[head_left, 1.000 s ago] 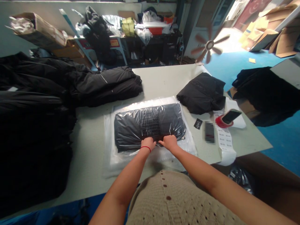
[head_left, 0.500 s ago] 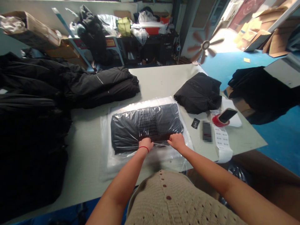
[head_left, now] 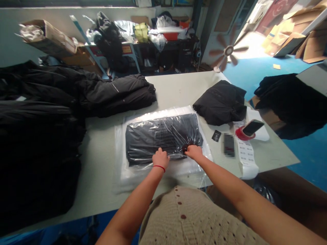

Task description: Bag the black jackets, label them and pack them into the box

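Table (head_left: pixel 173 88) is grey and sits in a cluttered workroom with a blue floor (head_left: pixel 255 68). We see a fan (head_left: pixel 228 51) at 1 o'clock, a pile of black jackets (head_left: pixel 51 112) at 9, and a folded black garment (head_left: pixel 221 102) at 2. A phone (head_left: pixel 251 127) and a label strip (head_left: pixel 246 156) lie at 3.

The plastic bag (head_left: pixel 163 137) with dark clothing inside lies flat at table centre, in front of us. Our left hand (head_left: pixel 160 158) rests curled on its near edge; we cannot tell if it grips the film. Our right hand (head_left: pixel 195 152) pinches the film, which puckers at the fingertips.

Since a second ago, the right hand has slid toward 3 o'clock, so the hands are now apart. The bag has stayed put.
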A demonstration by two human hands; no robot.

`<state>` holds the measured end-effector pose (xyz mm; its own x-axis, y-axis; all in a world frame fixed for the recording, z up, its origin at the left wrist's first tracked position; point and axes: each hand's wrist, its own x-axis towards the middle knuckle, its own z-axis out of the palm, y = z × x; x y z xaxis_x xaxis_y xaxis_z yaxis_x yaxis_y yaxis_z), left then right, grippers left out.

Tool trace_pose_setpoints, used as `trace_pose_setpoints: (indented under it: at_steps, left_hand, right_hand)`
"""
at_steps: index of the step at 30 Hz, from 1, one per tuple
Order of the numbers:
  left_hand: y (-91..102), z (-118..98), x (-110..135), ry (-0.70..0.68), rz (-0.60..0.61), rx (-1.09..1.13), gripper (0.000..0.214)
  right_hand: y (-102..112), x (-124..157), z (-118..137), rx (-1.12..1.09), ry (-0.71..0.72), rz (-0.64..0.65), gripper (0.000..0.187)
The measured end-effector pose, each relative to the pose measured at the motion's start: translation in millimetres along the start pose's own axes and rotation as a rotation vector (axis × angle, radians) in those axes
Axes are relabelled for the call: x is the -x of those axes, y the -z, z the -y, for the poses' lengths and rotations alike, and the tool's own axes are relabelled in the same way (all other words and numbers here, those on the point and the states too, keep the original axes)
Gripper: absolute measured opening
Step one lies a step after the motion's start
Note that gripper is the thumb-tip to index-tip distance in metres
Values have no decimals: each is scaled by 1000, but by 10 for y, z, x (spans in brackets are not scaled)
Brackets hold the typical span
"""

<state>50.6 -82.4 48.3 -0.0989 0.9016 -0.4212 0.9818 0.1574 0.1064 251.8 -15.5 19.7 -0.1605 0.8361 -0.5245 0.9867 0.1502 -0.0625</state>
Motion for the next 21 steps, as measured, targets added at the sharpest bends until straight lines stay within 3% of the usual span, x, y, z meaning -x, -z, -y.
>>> trace_pose_setpoints:
  at_steps: [3, 9, 14, 21]
  left_hand:
    - [-10, 306, 67, -76, -68, -5, 30]
    - [-68, 850, 265, -167, -66, 53, 27]
    - [-193, 893, 382, -255, -143, 102, 35]
    - [-360, 934, 450, -285, -185, 37, 19]
  right_hand:
    - [-3, -4, -5, 0, 0, 9, 32]
    - [-8, 7, 2, 17, -5, 19, 32]
    - [-21, 14, 3, 12, -10, -4, 32]
    - [-8, 8, 1, 2, -23, 24, 32]
